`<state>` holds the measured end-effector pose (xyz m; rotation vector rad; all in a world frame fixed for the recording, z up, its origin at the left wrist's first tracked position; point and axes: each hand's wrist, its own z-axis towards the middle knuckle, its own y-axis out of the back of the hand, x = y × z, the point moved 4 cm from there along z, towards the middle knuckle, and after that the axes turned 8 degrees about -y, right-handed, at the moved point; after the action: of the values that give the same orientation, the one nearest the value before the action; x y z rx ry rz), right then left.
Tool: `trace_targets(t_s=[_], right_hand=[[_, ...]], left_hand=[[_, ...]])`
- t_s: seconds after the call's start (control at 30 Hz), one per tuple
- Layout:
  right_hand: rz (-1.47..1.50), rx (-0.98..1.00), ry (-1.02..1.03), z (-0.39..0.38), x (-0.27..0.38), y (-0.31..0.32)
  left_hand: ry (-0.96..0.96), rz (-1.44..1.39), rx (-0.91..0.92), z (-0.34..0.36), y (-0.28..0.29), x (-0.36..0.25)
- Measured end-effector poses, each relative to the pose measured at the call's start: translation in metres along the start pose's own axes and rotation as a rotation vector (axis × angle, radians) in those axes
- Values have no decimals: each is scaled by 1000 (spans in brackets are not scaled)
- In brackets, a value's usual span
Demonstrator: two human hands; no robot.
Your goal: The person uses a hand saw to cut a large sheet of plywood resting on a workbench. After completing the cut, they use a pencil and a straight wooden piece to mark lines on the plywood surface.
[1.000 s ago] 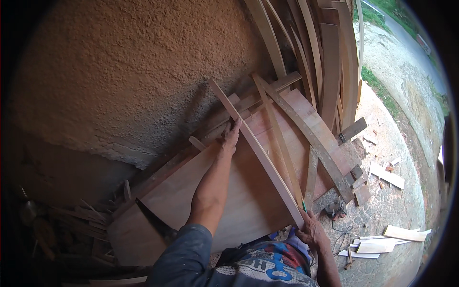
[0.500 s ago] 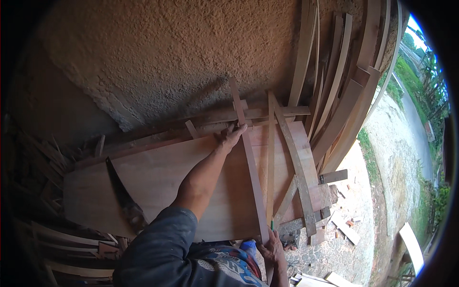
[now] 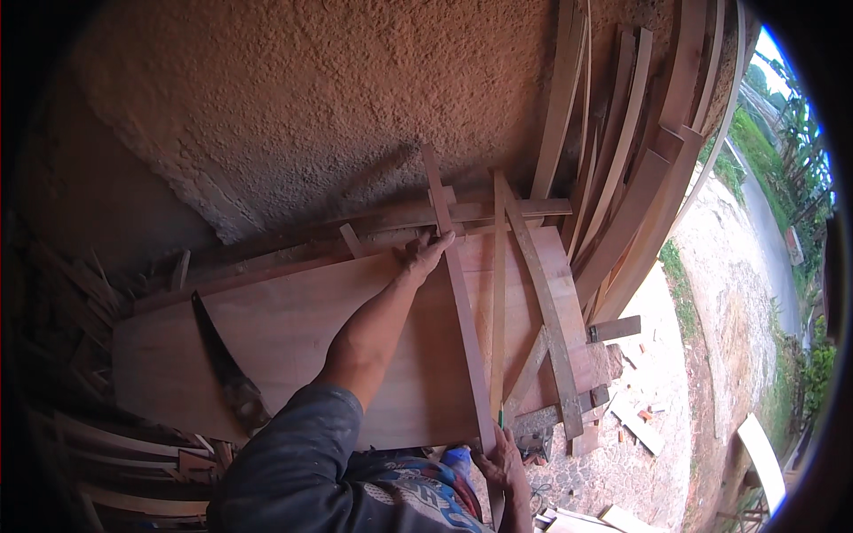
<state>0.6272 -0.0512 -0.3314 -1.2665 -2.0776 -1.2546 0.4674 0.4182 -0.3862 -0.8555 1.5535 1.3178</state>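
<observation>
Left hand (image 3: 429,252), just above the centre of the frame, lies at the edge of a long, narrow wooden strip (image 3: 466,336), its fingers bent onto the wood; whether they close beneath it I cannot tell. Right hand (image 3: 504,466), at the bottom centre, is curled around the strip near its lower end. The strip slants from the upper centre of the frame down to the lower centre.

Largest of all is the rough, brownish plastered wall (image 3: 293,107), filling the upper left and upper centre. Below it, a broad, pale wooden panel (image 3: 284,311) spans the middle from the left side to right of centre, and the strip crosses over it. Tall, long boards (image 3: 662,186) lean against the wall at the upper right. Right of the strip, on the panel's right part, lies a narrow A-shaped wooden frame (image 3: 551,324), its tip toward the top and a short brace between its two legs. A handsaw (image 3: 213,342) with a dark blade lies on the panel's left part, its handle toward the lower centre. Wood offcuts (image 3: 638,426) are scattered on the ground at the lower right. Smallest, a slim green pencil or pen (image 3: 500,417) sticks up from the right hand's fingers, just beside the strip.
</observation>
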Motion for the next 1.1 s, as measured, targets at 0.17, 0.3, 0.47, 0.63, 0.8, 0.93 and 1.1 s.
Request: trace_targets(t_s=[0.17, 0.3, 0.47, 0.63, 0.8, 0.93, 1.1], right_hand=[[-2, -26, -17, -1, -6, 1], [-19, -15, 21, 0, 1, 2], [18, -18, -18, -1, -2, 21], [-87, -38, -61, 8, -30, 42], [-203, -177, -35, -4, -15, 66], [-301, -239, 13, -5, -5, 76], [-442, -294, 204, 2, 16, 89]], left_hand=[[43, 157, 73, -17, -9, -38], [53, 242, 103, -25, 3, -49], [19, 236, 70, -22, 7, -40], [-143, 227, -168, -17, 14, -6], [-773, 970, -67, -53, 20, -46], [-979, 1167, 494, -93, 35, -100], [-897, 1193, 492, -101, 80, -94]])
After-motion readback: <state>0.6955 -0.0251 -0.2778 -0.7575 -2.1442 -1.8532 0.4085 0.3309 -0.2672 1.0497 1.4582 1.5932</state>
